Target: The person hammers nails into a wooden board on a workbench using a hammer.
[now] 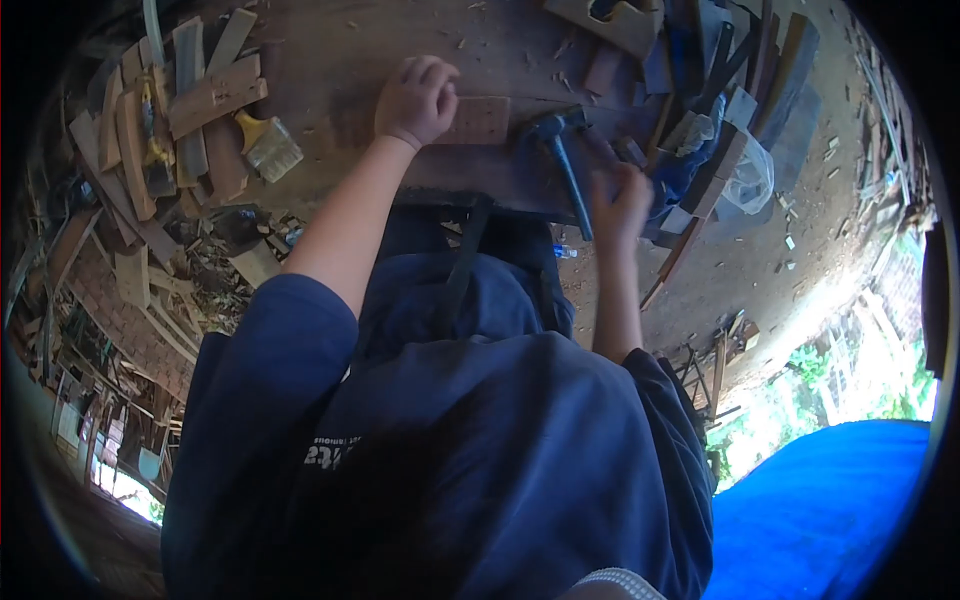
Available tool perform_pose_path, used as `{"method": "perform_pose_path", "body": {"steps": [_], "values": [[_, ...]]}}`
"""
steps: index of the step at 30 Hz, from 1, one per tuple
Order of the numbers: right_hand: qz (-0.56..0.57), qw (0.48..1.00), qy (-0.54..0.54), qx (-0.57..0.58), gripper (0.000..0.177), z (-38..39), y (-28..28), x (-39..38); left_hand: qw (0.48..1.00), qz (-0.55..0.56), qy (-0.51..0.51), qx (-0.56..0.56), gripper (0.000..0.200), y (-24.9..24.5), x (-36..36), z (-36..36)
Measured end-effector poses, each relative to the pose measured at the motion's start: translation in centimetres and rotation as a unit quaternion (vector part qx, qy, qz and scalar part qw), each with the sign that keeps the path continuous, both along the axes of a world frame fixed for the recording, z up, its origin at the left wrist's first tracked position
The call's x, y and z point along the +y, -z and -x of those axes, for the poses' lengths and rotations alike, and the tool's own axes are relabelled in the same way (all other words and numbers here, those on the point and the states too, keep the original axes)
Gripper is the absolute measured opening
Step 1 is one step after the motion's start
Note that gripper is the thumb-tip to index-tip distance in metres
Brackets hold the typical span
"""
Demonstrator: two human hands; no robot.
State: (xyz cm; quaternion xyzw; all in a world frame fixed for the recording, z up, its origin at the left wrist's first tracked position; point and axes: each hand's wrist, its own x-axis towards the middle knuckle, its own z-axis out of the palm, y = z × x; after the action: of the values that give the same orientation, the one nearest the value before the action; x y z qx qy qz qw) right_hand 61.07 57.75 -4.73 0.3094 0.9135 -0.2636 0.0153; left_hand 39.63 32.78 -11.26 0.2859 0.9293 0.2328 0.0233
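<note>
Wears a dark blue shirt [480,430] with pale lettering [335,455] on the chest. Reaches both bare hands forward past the near edge of a brown surface [445,172]. Holds the right hand [618,205] just right of the lower handle of a hammer [570,170], with fingers bent and pointing away from the body; cannot tell whether they pinch anything or merely hover. Just beyond those fingers, shows a small dark block [629,152], too dim to make out. Next to this, leaves the hammer lying on the surface, head away from the body and handle slanting back toward the lap. Farther forward and to the left, bends the left hand [416,102] over a flat wooden piece [480,120] marked with small dots, fingers curled in; cannot tell whether they press down or clasp something underneath. At about the same depth, well to the left, shows a wide paintbrush [270,148] beside a heap of wooden offcuts [215,98]. To the right, past the hammer, shows a crumpled clear plastic bag [750,178] against more long strips of wood [790,80]. Farthest off, at the right, opens onto bright greenery [810,375].
</note>
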Motion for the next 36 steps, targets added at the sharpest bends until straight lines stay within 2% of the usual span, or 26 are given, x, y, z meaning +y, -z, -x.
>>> {"method": "perform_pose_path", "body": {"steps": [2, 4, 8, 11, 14, 16, 18, 21, 24, 25, 26, 30, 34, 36], "values": [[0.044, 0.999, -0.003, 0.001, 0.048, 1.0, 0.9, -4.2, 0.992, -0.049, 0.105, -0.042, 0.018, -0.8, -0.3, -0.1], [-0.006, 0.998, -0.018, -0.066, 0.05, 1.5, 1.7, -6.5, 0.991, -0.051, 0.127, -0.006, 0.02, -1.1, -0.4, 0.0], [0.032, 0.999, -0.038, -0.013, 0.041, 1.5, 3.5, -5.8, 0.982, -0.04, 0.18, 0.045, 0.028, -1.1, -0.6, 0.0], [0.035, 0.999, -0.007, -0.02, 0.035, 1.7, 1.2, -6.2, 0.985, -0.02, 0.167, 0.022, 0.028, -0.9, -0.5, -0.3], [0.046, 0.999, -0.028, -0.004, 0.03, 1.2, 0.8, -6.0, 0.986, -0.011, 0.163, 0.034, 0.027, -0.6, -0.7, -0.4], [0.086, 0.996, -0.02, 0.022, 0.027, 1.2, -0.3, -6.4, 0.985, -0.024, 0.17, 0.033, 0.024, -0.3, -0.8, -0.3], [0.19, 0.982, 0.021, 0.01, 0.027, 1.0, -1.2, -6.8, 0.983, -0.037, 0.178, 0.03, 0.021, 0.1, -0.9, -0.5], [0.232, 0.972, 0.018, 0.02, 0.027, 0.9, -1.6, -7.7, 0.977, -0.028, 0.202, 0.064, 0.019, 0.4, -0.6, -1.1], [0.247, 0.969, 0.013, -0.018, 0.028, 1.7, -2.8, -8.6, 0.973, -0.063, 0.208, 0.072, 0.019, -0.3, -0.2, -1.4], [0.246, 0.969, 0.011, -0.021, 0.028, 1.7, -2.7, -9.0, 0.979, -0.073, 0.188, 0.038, 0.018, -0.7, -0.1, -1.8], [0.248, 0.969, 0.006, -0.012, 0.027, 1.9, -2.5, -9.4, 0.982, -0.083, 0.167, 0.004, 0.016, -0.9, -0.1, -2.2], [0.229, 0.973, -0.035, 0.01, 0.024, 2.4, -2.1, -10.0, 0.984, -0.094, 0.149, -0.002, 0.015, -0.2, 0.0, -2.1], [0.203, 0.977, -0.065, 0.008, 0.023, 2.7, -1.9, -10.1, 0.987, -0.102, 0.12, -0.027, 0.022, 0.8, 0.0, -2.1], [0.203, 0.978, -0.042, 0.006, 0.021, 3.5, -2.2, -10.4, 0.988, -0.096, 0.113, -0.037, 0.026, 1.1, 0.1, -2.2]]}}
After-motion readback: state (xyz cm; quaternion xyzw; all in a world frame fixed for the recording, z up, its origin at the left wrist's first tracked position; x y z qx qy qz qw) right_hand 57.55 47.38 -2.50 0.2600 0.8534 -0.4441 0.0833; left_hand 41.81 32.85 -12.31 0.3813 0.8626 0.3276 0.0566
